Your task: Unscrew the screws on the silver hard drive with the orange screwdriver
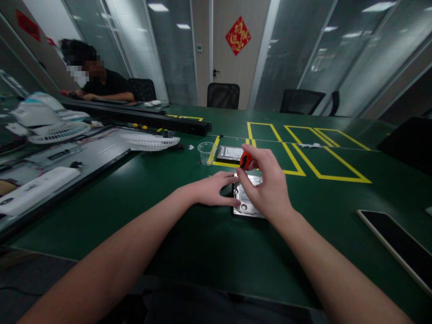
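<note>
A silver hard drive (249,209) lies flat on the green table in front of me. My left hand (214,188) steadies it at its left side, the thumb near the front corner and the fingers by the far edge. Above the drive, my right hand (270,184) is closed around the red and black handle of a screwdriver (245,159). The screwdriver's tip is hard to make out, and my right hand covers part of the drive. Just behind lies a second hard drive (230,154) with a white label, beside a clear plastic cup (207,154).
Yellow tape rectangles (344,178) mark the green table (189,252). A phone (398,243) lies at right. On the left are a flat panel (97,150), a white power strip (40,191), and fan parts (54,117). Another person (111,87) sits at far left.
</note>
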Motion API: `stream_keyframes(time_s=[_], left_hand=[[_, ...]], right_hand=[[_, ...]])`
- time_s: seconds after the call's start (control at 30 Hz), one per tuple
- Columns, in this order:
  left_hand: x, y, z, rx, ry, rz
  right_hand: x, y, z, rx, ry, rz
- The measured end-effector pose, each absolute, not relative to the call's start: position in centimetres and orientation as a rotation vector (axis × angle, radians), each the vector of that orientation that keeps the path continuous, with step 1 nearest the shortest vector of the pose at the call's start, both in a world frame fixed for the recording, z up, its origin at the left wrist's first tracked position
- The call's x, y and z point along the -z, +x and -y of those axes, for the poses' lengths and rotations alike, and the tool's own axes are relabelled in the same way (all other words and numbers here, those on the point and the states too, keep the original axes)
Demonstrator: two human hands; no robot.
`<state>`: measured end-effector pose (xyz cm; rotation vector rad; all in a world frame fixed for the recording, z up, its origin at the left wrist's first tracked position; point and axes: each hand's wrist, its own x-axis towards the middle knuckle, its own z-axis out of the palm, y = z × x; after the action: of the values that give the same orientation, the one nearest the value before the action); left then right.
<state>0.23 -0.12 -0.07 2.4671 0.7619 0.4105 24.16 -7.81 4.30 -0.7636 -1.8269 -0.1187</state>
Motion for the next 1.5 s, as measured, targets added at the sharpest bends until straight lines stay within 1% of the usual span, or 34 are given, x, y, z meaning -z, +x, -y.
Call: stream_keyframes(time_s=[0.63, 1.0, 1.3, 1.5], left_hand=[[-0.2, 0.3, 0.2, -0.364, 2.437, -0.810], [-0.4, 0.2, 0.3, -0.345, 2.421, -0.820], [-0.3, 0.1, 0.3, -0.370, 2.432, -0.774], [-0.4, 0.4, 0.4, -0.384, 2.463, -0.763]], right_hand=[[-4.5, 24.3, 8.1, 0.040, -0.809, 1.851], [-3.5, 24.3, 7.9, -0.033, -0.845, 1.820], [-4.5, 24.4, 8.0, 0.089, -0.841, 1.834], [-4.4, 24.4, 7.9, 0.092, -0.848, 1.813]])
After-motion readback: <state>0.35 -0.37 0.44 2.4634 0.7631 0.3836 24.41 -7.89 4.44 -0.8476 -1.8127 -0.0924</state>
